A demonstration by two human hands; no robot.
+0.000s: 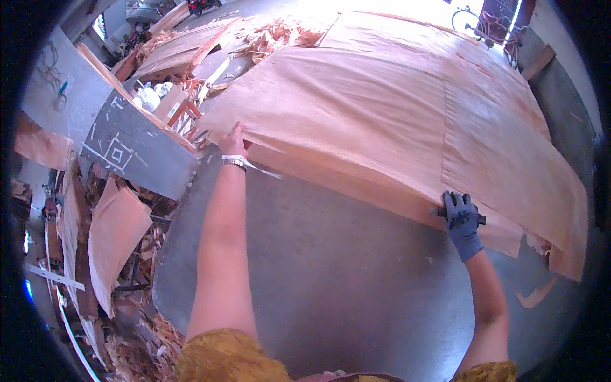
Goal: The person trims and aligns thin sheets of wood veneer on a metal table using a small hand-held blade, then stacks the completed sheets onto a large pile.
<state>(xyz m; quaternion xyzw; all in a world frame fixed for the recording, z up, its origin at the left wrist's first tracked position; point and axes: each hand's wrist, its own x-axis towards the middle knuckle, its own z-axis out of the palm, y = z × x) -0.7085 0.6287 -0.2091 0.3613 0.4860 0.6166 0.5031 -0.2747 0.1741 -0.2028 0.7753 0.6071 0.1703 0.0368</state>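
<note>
A wide sheet of thin tan wood veneer (356,108) spreads over the grey table (305,254), its near edge slanting down to the right. At the sheet's near left corner, my bare left hand (234,141) grips the edge, with a watch and a white strip at the wrist. My right hand (461,213), in a grey-blue glove, is closed around a dark bar-like tool (482,220) at the near edge, right of a seam. Only the tool's ends show on either side of the fist; its kind is hidden. Torn veneer pieces (536,296) lie right of that hand.
A grey board with white markings (121,149) stands at the left. Veneer scraps (280,38) pile up at the back, and a curved veneer piece (118,239) leans at the lower left. A bicycle (487,28) stands at the far right by a wall.
</note>
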